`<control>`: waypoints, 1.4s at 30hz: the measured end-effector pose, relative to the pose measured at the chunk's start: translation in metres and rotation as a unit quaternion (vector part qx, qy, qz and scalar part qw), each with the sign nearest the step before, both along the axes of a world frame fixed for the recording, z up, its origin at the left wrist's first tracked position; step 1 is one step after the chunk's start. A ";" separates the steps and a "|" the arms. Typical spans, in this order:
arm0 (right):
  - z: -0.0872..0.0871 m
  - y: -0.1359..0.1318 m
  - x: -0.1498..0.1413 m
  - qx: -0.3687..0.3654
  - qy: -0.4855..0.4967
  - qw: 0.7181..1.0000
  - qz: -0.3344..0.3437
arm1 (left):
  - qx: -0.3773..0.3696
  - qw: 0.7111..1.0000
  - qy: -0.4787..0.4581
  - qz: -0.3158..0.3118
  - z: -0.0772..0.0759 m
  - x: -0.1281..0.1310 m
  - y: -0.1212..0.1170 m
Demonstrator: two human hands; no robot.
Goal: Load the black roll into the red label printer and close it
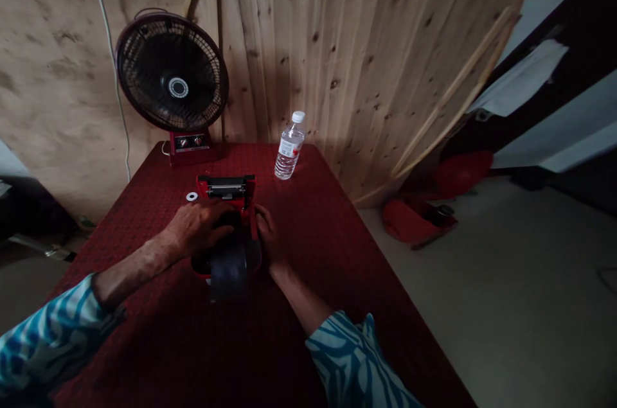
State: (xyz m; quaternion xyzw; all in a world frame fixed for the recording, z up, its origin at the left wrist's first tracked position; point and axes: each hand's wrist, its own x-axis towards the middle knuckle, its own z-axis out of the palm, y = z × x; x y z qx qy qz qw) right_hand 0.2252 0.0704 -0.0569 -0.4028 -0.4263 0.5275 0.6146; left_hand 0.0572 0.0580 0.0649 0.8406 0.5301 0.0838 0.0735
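Red roller unit (250,218) sits mid-table under my left hand (197,228), curled over its top, with my right hand (268,234) at its right side; I cannot tell if either grips; white washer (191,196) lies just left

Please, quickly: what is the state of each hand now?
Left hand: curved over the red machine, grip unclear.
Right hand: fingers against its side, grip unclear.

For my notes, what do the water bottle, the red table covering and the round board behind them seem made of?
The water bottle looks like clear glossy plastic, being see-through. The red table covering seems matte woven fabric, finely textured. The round board looks like unpainted wood: knots and grain show.
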 end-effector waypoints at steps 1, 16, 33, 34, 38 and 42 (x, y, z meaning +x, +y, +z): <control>-0.001 0.001 0.000 -0.003 -0.001 1.000 0.001 | 0.000 0.999 0.036 0.007 0.000 0.004 0.000; 0.000 0.001 0.004 0.004 -0.034 0.999 -0.009 | -0.069 0.985 0.155 0.004 -0.024 0.027 0.028; -0.001 0.001 0.004 0.015 -0.060 0.998 -0.020 | -0.073 0.971 -0.202 0.109 -0.043 -0.099 -0.023; -0.001 0.001 0.004 0.013 -0.063 0.998 -0.019 | -0.087 0.968 -0.212 0.104 -0.047 -0.098 -0.028; -0.007 0.003 0.005 -0.001 -0.064 0.998 -0.026 | -0.097 0.956 -0.266 0.081 -0.057 -0.080 -0.043; -0.003 0.018 0.009 0.026 -0.074 0.996 -0.040 | -0.047 0.953 -0.287 0.081 -0.059 -0.066 -0.055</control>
